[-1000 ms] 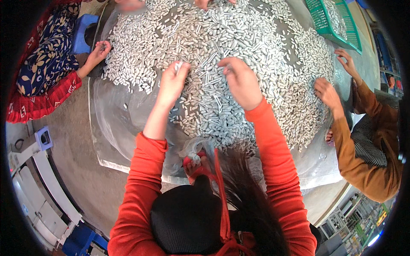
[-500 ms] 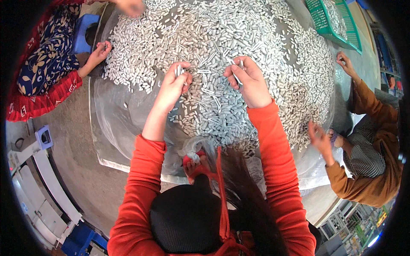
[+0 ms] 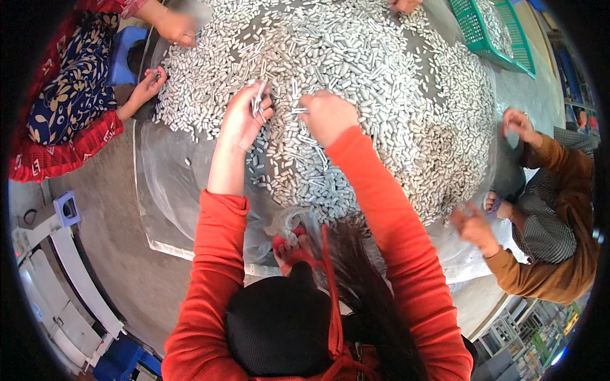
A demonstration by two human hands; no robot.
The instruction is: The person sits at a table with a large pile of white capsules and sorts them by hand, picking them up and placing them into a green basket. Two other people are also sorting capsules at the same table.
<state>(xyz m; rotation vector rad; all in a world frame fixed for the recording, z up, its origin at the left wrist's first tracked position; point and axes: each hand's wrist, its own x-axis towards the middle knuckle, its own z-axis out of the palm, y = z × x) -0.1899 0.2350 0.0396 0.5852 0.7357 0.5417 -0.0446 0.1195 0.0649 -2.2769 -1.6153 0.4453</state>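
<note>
Head view: left hand (image 3: 243,117) clamps a few grey tubes (image 3: 259,98); right hand (image 3: 327,115) rests curled, palm down, in the pile (image 3: 406,95). Sorting looks barely begun; most remains.

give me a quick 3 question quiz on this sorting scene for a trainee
1. True or false: the left hand holds a few of the small grey cylinders.
2. Where does the green basket sit? A) upper right of the pile B) lower left on the floor C) under the right hand
3. What does the right hand rest on?

Key:
1. True; several pieces stick up between its fingers.
2. A.
3. The heap of grey cylinders on the clear plastic sheet, palm down.
</note>
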